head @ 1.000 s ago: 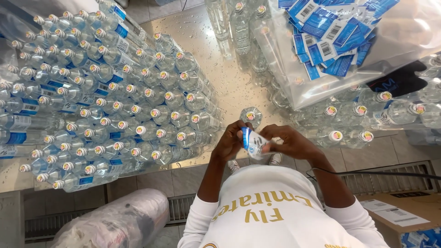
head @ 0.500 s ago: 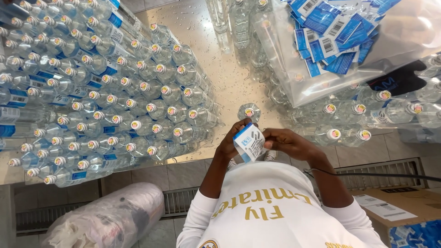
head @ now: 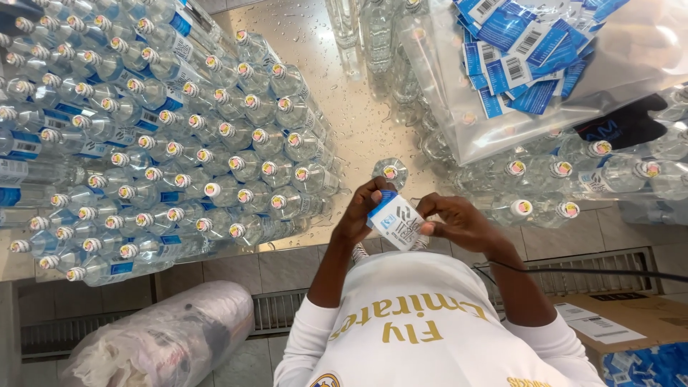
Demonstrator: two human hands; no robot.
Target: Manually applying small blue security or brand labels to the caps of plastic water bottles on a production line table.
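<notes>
— Head view: what do the hands hold?
— Both hold one blue and white label (head: 395, 221) over the near edge of the shiny table (head: 362, 136). The left hand (head: 360, 215) pinches its left end, and the right hand (head: 459, 222) pinches its right end — fingers curled tight on it.
— What is close by?
— One lone bottle (head: 390, 173) stands just past the label. Lots of capped bottles (head: 179, 143) fill the table's left side, and a clear bag of labels (head: 523, 57) sits at the far right corner.

Wet steel table (head: 344, 86) — grey tiled floor (head: 236, 276), floor grate (head: 609, 261).
</notes>
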